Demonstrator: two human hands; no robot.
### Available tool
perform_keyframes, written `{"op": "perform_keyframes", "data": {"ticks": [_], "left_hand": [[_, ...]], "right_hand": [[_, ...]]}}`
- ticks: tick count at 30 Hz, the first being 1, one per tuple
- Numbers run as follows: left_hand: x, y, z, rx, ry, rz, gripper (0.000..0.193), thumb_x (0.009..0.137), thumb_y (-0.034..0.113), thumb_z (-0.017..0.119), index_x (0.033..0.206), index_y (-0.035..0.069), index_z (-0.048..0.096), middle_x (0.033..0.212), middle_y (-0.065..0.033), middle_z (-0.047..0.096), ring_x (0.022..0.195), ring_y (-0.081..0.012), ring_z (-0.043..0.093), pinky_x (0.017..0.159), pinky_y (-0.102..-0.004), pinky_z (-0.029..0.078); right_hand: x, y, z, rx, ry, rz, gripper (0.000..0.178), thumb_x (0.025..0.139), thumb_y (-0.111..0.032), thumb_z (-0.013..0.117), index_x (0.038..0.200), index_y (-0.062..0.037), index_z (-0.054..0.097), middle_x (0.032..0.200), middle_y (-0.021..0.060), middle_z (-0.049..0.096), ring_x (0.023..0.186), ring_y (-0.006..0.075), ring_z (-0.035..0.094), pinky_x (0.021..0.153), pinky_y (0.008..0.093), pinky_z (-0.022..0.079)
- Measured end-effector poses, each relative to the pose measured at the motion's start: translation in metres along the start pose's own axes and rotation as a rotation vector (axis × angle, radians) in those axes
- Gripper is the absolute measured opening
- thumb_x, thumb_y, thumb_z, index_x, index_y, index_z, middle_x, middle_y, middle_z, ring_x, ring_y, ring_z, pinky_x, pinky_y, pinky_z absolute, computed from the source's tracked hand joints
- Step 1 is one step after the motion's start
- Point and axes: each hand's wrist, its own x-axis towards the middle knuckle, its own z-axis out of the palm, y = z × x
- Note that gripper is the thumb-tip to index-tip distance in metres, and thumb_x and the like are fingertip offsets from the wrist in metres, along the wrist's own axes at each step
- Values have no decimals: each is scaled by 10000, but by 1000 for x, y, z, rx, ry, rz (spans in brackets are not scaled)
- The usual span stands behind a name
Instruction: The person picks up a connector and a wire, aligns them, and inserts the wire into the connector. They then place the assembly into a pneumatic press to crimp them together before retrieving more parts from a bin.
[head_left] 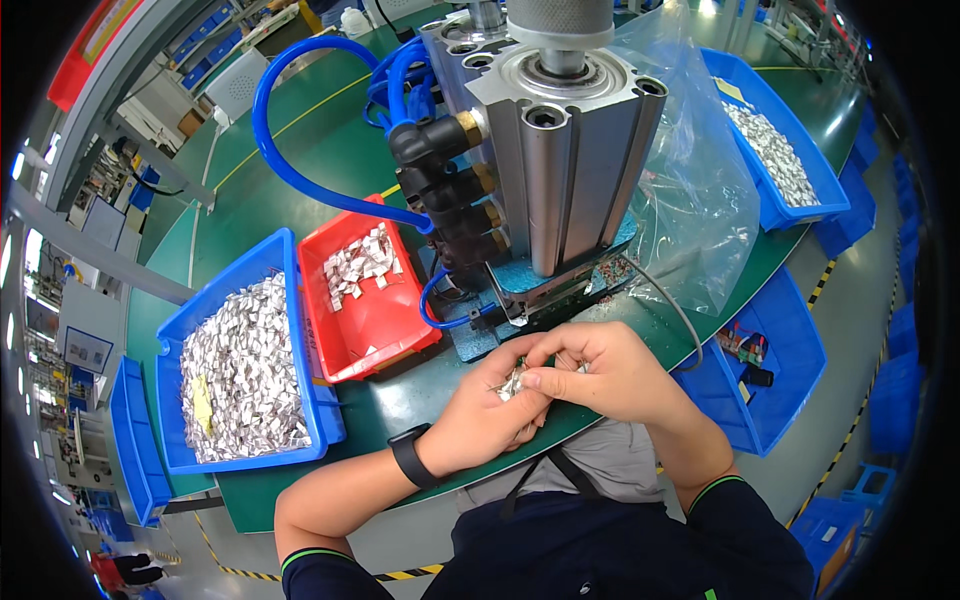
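My left hand (490, 410), with a black band on its wrist, is cupped around several small silvery-white parts (511, 384) at the table's near edge. Against it, the fingers and thumb of my right hand (610, 375) are bent together, and a bit of a pale part shows by its fingertips. What exactly the right fingers pinch is mostly hidden. Just beyond both hands stands a metal pneumatic press (560, 170) on a blue base. To its left, a red bin (370, 330) contains a small pile of similar silvery parts.
A blue bin (325, 400) heaped with silvery parts sits at the left, a yellow slip on top. Another blue bin (805, 212) of parts lies far right, past a clear plastic bag (700, 220). Below the table's right edge is a blue tray (790, 370). A blue hose (262, 110) loops left of the press.
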Motion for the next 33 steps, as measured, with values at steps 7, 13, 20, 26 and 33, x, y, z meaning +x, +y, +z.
{"op": "perform_keyframes", "data": {"ticks": [7, 13, 20, 26, 33], "left_hand": [[0, 1, 0, -24, -21, -32, 281, 959, 189, 538, 1193, 62, 448, 673, -16, 508, 463, -47, 401, 395, -202, 288], [0, 1, -3, -129, -21, -64, 151, 965, 179, 526, 1038, 61, 467, 666, -22, 515, 448, -55, 390, 381, -207, 262], [1, -1, -2, 17, -25, -29, 126, 982, 187, 484, 1021, 73, 447, 667, -58, 504, 432, -77, 326, 386, -226, 227], [1, 0, -2, -118, 30, -46, 109, 981, 182, 488, 1013, 87, 445, 660, -58, 501, 424, -76, 317, 378, -226, 208], [1, -2, -2, -111, 31, -24, 127, 986, 208, 480, 1012, 89, 444, 666, -63, 504, 421, -75, 309, 375, -223, 203]], "right_hand": [[-2, 5, -2, 156, 88, -8, 152, 877, -130, 657, 913, 17, 644, 660, -23, 581, 590, 5, 480, 506, 175, 355], [-3, 12, -7, 402, 90, 76, 146, 887, -127, 645, 887, 18, 625, 597, -31, 523, 476, 8, 405, 409, 183, 279], [-6, 17, -4, 519, 189, 90, 133, 893, -118, 635, 896, 14, 617, 583, -46, 499, 456, -2, 376, 395, 174, 245], [-15, 17, 3, 326, 165, 40, 153, 894, -140, 642, 900, 11, 621, 625, -59, 523, 507, -10, 401, 438, 168, 272], [-7, 16, 0, 329, 283, 26, 155, 889, -145, 644, 879, 7, 618, 594, -43, 520, 489, -1, 419, 426, 175, 289]]}}
